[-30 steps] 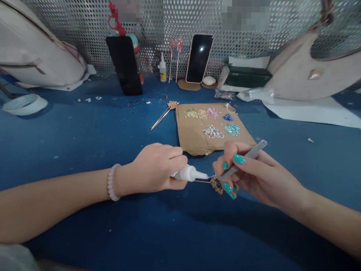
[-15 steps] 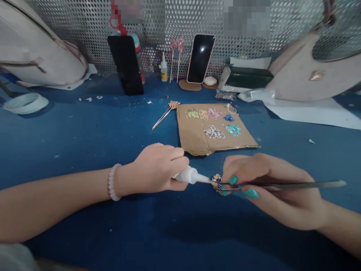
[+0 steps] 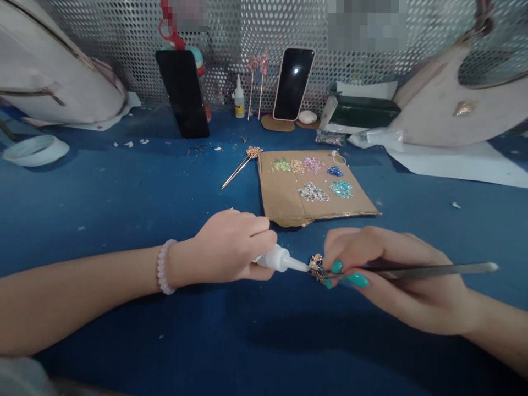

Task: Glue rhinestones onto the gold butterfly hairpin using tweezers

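My left hand is wrapped round a white glue bottle, whose thin nozzle points right at a small gold ornament. The nozzle tip meets or nearly meets the ornament's left side. My right hand, with green nails, pinches metal tweezers; their tips lie over the ornament, and fingertips of the same hand are at its right edge. Whether the tweezers grip anything is too small to tell. Beyond the hands lies a cardboard piece with small piles of coloured stones.
A gold hairpin lies left of the cardboard. Behind stand two phones, a small glue bottle and two pink-topped sticks. A tape roll and bag are left; another bag is right.
The fingers of my right hand and the tweezers have shifted slightly left, and the tweezers' arms look closer together. My left hand has hardly moved.
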`<state>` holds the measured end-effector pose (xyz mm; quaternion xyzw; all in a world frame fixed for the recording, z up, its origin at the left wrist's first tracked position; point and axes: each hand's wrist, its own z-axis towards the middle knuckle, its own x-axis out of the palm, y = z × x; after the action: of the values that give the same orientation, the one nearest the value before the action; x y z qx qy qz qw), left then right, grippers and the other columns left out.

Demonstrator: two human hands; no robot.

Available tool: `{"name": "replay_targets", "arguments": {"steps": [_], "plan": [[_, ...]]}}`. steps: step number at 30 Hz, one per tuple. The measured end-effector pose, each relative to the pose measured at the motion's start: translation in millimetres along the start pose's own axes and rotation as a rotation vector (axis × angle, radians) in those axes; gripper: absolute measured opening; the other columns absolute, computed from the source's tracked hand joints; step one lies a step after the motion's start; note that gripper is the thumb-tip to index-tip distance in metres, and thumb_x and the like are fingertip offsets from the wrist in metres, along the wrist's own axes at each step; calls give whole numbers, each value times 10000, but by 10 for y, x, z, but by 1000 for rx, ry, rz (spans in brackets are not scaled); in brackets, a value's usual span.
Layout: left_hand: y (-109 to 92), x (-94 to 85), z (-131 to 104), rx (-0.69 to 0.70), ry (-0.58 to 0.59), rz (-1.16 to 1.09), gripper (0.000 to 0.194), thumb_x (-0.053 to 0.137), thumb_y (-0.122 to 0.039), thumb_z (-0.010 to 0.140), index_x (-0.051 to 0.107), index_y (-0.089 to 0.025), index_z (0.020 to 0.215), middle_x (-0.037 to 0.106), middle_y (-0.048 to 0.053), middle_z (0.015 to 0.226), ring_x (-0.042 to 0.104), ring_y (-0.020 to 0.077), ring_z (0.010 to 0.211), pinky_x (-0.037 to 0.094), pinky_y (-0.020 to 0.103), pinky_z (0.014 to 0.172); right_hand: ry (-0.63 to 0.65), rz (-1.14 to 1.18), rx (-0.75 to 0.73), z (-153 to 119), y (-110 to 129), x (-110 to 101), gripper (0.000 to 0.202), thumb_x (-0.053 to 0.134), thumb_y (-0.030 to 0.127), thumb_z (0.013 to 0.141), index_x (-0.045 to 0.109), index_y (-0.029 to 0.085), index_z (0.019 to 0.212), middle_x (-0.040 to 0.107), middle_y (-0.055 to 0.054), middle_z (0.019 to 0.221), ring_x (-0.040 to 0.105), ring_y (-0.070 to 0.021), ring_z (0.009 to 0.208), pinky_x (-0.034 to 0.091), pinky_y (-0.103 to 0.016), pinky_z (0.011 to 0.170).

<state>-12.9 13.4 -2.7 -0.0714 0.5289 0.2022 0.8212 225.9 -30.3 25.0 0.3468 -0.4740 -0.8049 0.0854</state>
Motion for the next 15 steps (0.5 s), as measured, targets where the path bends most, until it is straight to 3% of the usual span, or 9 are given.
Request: {"name": "replay_targets", "arguments": {"steps": [8, 15], "plan": [[-8, 10, 6, 10, 10, 13, 208, 508, -299, 785, 508, -189, 608, 448, -28, 565, 409, 132, 470, 257, 277, 438, 25, -34, 28, -8, 12, -14, 138, 459, 136, 893, 510, 263, 876, 587, 1, 720, 564, -130, 614, 463, -275, 513], [-14, 0, 18, 19, 40, 34, 216, 529, -322, 773, 466, -196, 610, 449, -33, 564, 409, 127, 465, 251, 274, 442, 72, 107, 113, 11, -26, -40, 123, 454, 199, 922, 549, 241, 857, 609, -6, 745, 573, -129, 608, 455, -281, 525]]}}
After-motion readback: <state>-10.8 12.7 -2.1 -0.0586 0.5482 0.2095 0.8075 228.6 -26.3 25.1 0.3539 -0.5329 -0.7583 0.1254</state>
